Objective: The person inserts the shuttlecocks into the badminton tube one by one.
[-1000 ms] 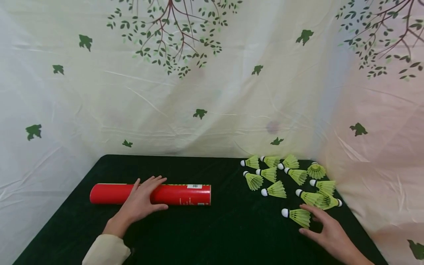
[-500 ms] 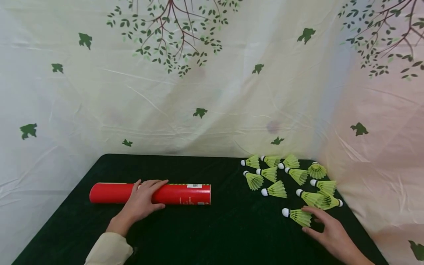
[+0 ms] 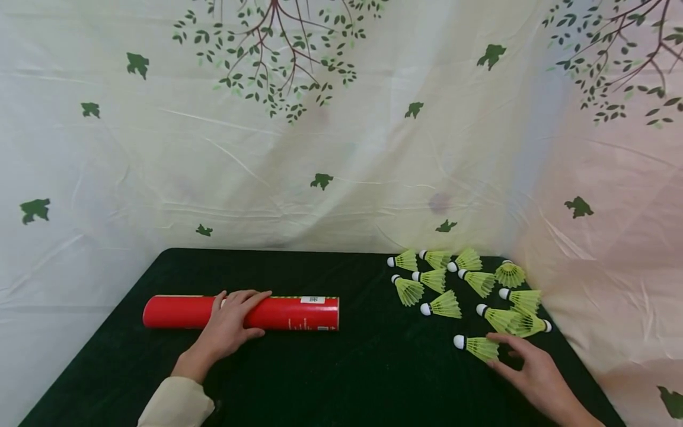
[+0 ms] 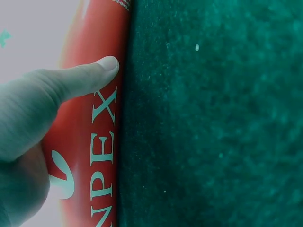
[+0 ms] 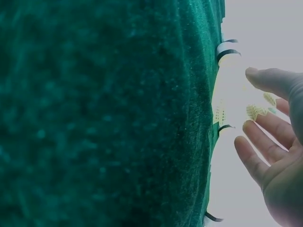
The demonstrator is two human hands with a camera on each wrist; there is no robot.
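My left hand (image 3: 226, 325) lies over a red shuttlecock tube (image 3: 306, 314) on its side, fingers across the top toward the far side. In the left wrist view the thumb (image 4: 90, 78) presses the tube's lettered wall (image 4: 102, 142). At the right, my right hand (image 3: 530, 373) has thumb and index finger at opposite sides of the skirt of the nearest yellow shuttlecock (image 3: 477, 346), which lies with its white cork leftward. Its skirt's rear end is partly hidden by the fingertips. In the right wrist view the shuttlecocks are washed out beside the hand (image 5: 279, 156).
Several more yellow shuttlecocks (image 3: 443, 305) are scattered over the back right of the dark green cloth-covered table (image 3: 363, 379). Two overlapping shuttlecocks (image 3: 501, 320) lie just beyond the right hand. A pale leaf-printed curtain (image 3: 240, 166) hangs behind and along the sides.
My right thumb and index finger have drawn closer together on the nearest shuttlecock's skirt. The left hand has settled slightly over the tube; the tube and other shuttlecocks stay in place.
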